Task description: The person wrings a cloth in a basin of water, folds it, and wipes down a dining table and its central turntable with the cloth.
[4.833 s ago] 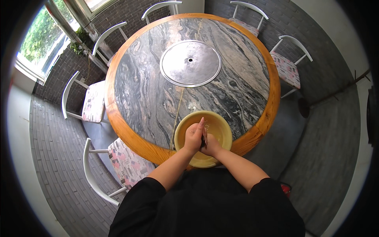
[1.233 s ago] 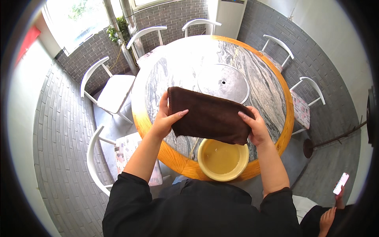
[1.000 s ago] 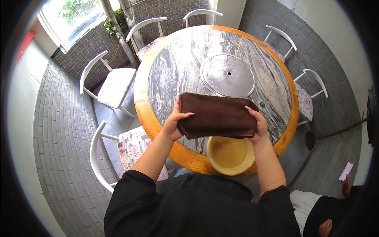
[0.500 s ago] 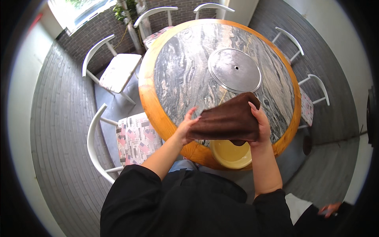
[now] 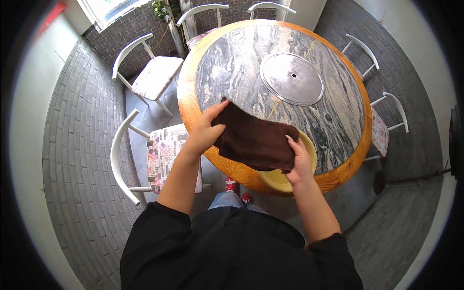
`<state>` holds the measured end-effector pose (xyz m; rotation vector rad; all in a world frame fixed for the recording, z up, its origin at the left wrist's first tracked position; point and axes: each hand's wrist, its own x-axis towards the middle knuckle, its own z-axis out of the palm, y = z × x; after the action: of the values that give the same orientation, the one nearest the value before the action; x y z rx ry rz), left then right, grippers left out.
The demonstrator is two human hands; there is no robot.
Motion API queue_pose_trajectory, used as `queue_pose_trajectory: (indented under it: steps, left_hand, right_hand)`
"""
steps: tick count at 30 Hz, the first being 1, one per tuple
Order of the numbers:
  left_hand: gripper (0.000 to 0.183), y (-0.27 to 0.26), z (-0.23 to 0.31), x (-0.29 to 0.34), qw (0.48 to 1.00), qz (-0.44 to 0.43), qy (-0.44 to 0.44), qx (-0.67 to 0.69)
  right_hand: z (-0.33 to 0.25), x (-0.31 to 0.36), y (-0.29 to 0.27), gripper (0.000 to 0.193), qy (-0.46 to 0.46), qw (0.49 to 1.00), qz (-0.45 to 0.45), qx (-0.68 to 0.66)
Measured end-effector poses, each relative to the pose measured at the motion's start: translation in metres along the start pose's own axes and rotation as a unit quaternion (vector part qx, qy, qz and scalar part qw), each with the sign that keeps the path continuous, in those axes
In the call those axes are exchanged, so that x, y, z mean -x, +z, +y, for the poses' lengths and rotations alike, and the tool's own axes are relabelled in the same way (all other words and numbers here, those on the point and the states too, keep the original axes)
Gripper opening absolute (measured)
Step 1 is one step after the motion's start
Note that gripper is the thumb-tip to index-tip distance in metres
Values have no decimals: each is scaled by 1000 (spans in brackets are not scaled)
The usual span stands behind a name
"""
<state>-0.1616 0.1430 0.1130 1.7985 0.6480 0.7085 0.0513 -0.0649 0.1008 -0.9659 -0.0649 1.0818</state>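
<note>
Seemingly soft, limp and light, the folded dark-brown cloth (image 5: 256, 136) is held above the round counter's (image 5: 229, 166) near edge, partly over the yellow basin (image 5: 276, 180), left hand (image 5: 205, 131) and right hand (image 5: 300, 162) fingers clamped on opposite ends, sensible holds.

Cloth (image 5: 256, 137): between the left hand (image 5: 205, 130) and the right hand (image 5: 300, 159), over part of the bowl (image 5: 312, 153).
Bowl: at the near edge of the table (image 5: 232, 63).
Disc (image 5: 292, 89): on the table, behind the bowl.
Chairs (image 5: 166, 154): round the table, two left, two behind, two right.
Window (image 5: 113, 10): at the back left.
Shoes (image 5: 231, 184): on the floor (image 5: 150, 118), just before the table.
</note>
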Motion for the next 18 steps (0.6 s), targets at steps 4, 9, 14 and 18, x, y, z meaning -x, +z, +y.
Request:
queue_pose_trajectory:
  steps: [4,9,14,18]
  left_hand:
    - [65,50,126,7,950,8,137,-280]
    - [53,120,145,41,937,-151,78,-304]
    - [48,163,115,75,904,-156,148,-369]
    - [53,163,119,65,918,-125,218,-306]
  right_hand:
    - [4,32,37,43,-43,974,-193,-109]
    - [58,43,9,60,-48,960,-87,-260]
    - [78,40,-15,57,-45,975,-76,-205]
    - [82,41,-48,55,-88,977,-128,-144]
